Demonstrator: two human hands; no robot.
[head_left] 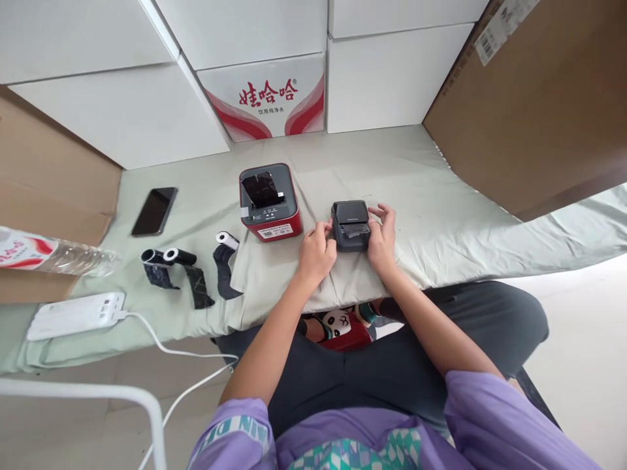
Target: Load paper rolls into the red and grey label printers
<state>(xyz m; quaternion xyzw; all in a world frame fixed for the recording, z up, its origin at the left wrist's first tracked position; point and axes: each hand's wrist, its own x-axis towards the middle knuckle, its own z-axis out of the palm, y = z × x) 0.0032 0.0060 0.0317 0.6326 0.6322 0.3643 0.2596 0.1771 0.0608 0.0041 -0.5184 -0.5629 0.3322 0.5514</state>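
**Both hands on the small dark printer**

The left hand [316, 251] and the right hand [382, 238] flank the small dark printer [351, 225], which sits on the cloth-covered worktop [441, 215] directly ahead of the person, at 12 o'clock from the lap. The left fingers are curled and pressed against the printer's near-left corner; the right hand cups the right side with its fingers loosely spread over the top edge. Neither hand lifts the unit; both steady it where it stands. A strip of dark material shows at the slot on the front of its top face.

Judging from this hold, the step in hand looks like working the cover or paper slot of the printer. The next move would call for 1 hand to brace the body while the other works the front edge, with light pressure so the unit does not slide on the cloth.

At 10 o'clock from the printer stands a red printer [268, 202]. Farther out at 9 o'clock lie 3 label rolls [179, 258] with loose dark tails, then a phone [154, 210], a power strip [76, 314] and a water bottle [49, 254] on its side. White boxes [392, 78] are stacked at 12 o'clock.
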